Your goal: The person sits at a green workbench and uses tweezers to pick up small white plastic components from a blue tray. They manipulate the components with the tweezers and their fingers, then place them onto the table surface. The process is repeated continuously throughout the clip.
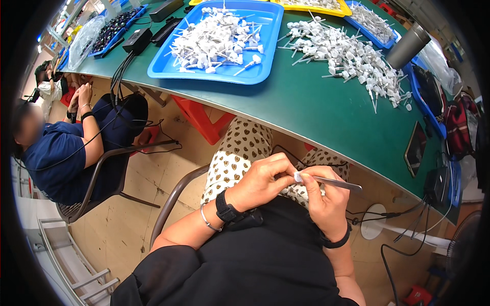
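Observation:
Above my lap, my left hand point(263, 181) and my right hand point(329, 201) meet with their fingertips together. Between them is a small white plastic piece point(298, 177), pinched by the left fingers, most of it hidden. A slim, flat grey metal tool point(339, 182) lies in my right hand, its rear end sticking out past the fingers to the right; its working tip is covered, so its exact kind does not show. On the table, a blue tray point(214, 76) holds a heap of white plastic pieces with thin stems point(219, 43). More such pieces point(352, 53) lie loose to its right.
The green table point(326, 130) runs across in front of me. A grey cylinder point(408, 46), a phone point(415, 148) and a black box with cables point(437, 184) are at the right. A seated person point(64, 153) is at the left, near a red stool point(201, 120).

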Available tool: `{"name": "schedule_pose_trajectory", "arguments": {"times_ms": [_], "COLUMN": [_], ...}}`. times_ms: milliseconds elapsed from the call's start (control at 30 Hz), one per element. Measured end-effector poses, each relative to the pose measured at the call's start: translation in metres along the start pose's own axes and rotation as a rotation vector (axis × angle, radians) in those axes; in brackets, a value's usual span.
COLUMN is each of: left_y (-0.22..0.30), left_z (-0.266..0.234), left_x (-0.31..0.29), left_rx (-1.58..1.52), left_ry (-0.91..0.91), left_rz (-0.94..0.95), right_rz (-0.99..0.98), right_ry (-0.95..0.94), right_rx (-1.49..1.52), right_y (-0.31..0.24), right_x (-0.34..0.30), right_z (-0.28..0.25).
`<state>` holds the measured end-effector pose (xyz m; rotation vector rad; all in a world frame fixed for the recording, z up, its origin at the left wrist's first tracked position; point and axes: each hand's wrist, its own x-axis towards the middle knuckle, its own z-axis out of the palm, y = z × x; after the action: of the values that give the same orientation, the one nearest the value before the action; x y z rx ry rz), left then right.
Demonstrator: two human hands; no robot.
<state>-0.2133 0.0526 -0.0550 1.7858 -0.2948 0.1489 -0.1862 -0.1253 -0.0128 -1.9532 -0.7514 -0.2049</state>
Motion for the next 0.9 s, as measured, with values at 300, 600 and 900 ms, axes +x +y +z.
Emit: {"name": "schedule_pose_trajectory", "arguments": {"times_ms": [300, 600, 900], "left_y": [0.001, 0.001, 0.0], "left_z": [-0.002, -0.002, -0.002], "left_x": [0.004, 0.003, 0.002], "left_rx": [-0.123, -0.095, -0.075], "left_ry": [0.05, 0.058, 0.06], "left_rz": [-0.058, -0.05, -0.028], "right_rz": [0.142, 0.137, 0.139], "right_ry": [0.186, 0.182, 0.173], "right_rx": [0.308, 0.276, 0.281], "right_y": [0.004, 0.006, 0.006], "right_x": [-0.01, -0.01, -0.011], "right_z": [0.011, 0.016, 0.017]}}
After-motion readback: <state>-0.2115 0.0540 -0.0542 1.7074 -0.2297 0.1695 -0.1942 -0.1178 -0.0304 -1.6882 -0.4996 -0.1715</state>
